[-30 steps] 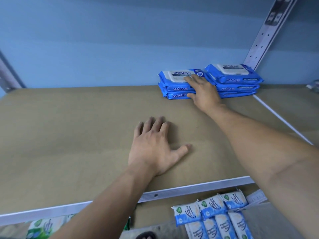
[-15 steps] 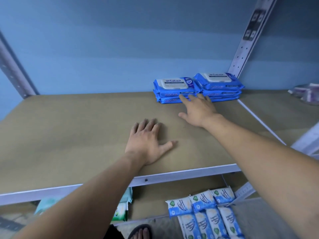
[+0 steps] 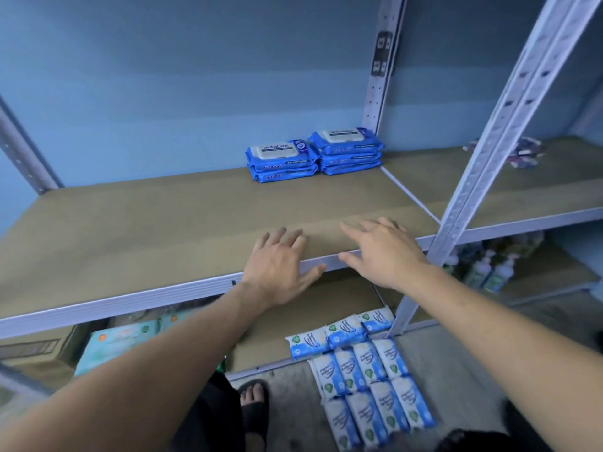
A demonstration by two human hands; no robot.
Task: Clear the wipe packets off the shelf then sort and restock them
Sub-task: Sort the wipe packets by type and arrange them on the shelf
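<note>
The right hand has been drawn back from the blue wipe packets to the shelf edge beside the left hand; fingers are spread, nothing gripped.

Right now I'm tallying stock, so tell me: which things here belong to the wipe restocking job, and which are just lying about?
Job: left antabax stack, right antabax stack, white-and-blue packets on the floor, shelf, left hand, right hand.

Lying about: bottles on the lower shelf, small wrapped items on the neighbouring shelf, cardboard box.
</note>
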